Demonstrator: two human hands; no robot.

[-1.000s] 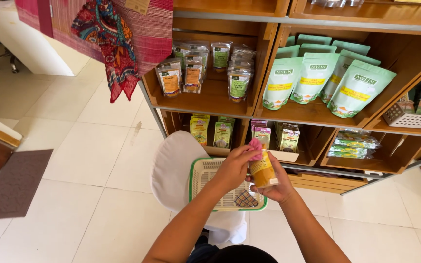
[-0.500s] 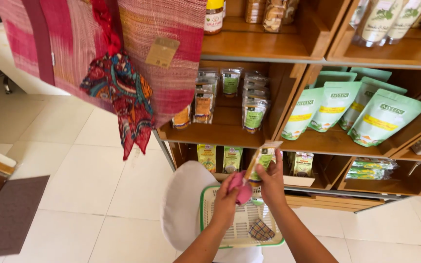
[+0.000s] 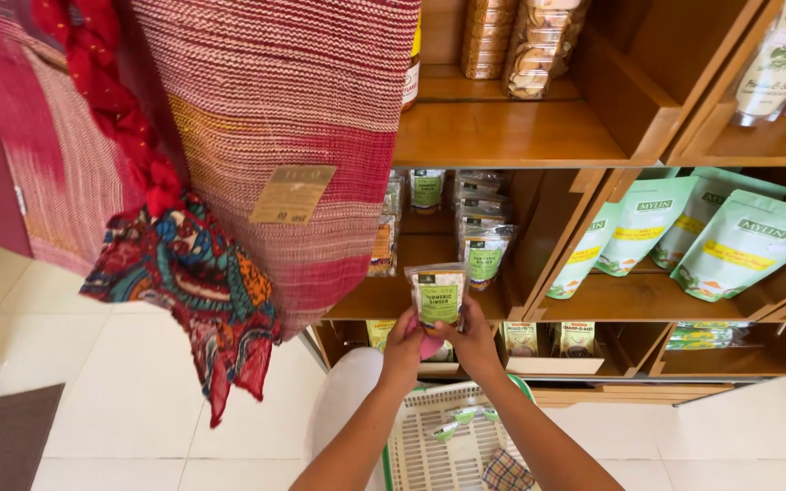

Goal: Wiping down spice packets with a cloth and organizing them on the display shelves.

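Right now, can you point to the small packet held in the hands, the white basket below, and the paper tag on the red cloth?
small packet (image 3: 438,296), head view, on its green label.
white basket (image 3: 425,450), head view, on its slotted floor.
paper tag (image 3: 292,195), head view, on its middle.

The clear pouch (image 3: 439,295) with the green label is upright, label facing the camera, just in front of the edge of the wooden shelf (image 3: 502,136)'s middle board. It's a small, flat, see-through packet with a crimped top edge and pale contents showing around the label. Its lower end is pinched from both sides, and a pink cloth (image 3: 428,347) is bunched right beneath it, below that same shelf board and touching the pouch's bottom.
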